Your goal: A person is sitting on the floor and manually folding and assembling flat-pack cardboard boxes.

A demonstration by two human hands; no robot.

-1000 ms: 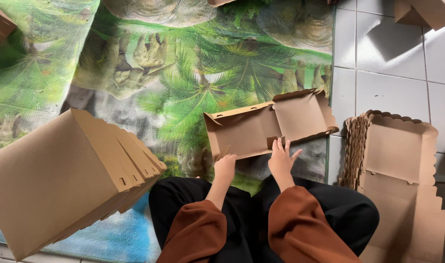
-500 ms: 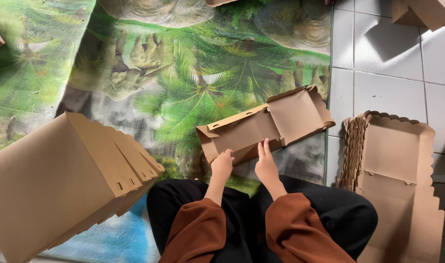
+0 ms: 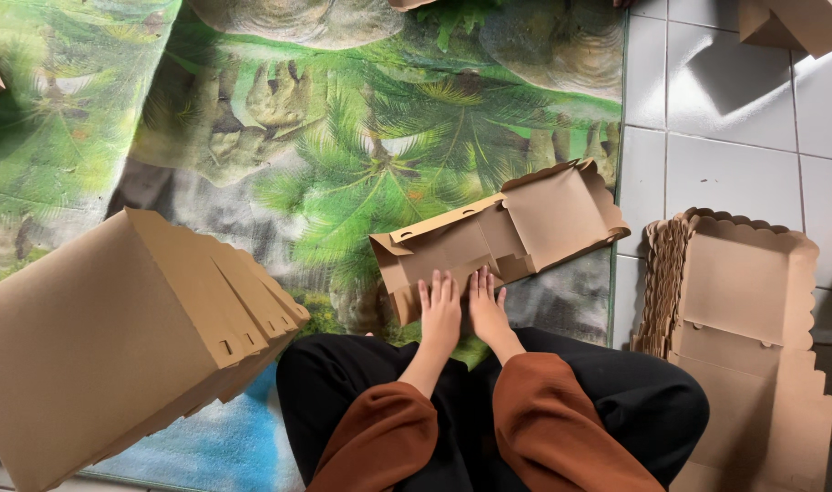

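Neither hand closes a grip: the left hand [image 3: 440,305] and the right hand [image 3: 485,301] lie flat and open, fingers stretched forward and side by side, pressing on the near edge of a half-folded cardboard box [image 3: 498,237]. The thumbs are hard to make out from above, so whether they hook under the flap cannot be told. The box lies on a printed mat [image 3: 343,146] with palm trees and rocks, just ahead of the person's knees, its far end tilted up toward the right and reaching close to the mat's edge. The person sits cross-legged in black trousers [image 3: 616,401] with rust-brown sleeves [image 3: 543,437]. To the left, a stack of folded cardboard boxes [image 3: 115,337] leans on the mat, near the left knee. To the right, on the grey tiled floor [image 3: 725,100], a pile of flat scalloped-edged cardboard blanks [image 3: 744,310] rests just beside the right knee, well apart from the hands.
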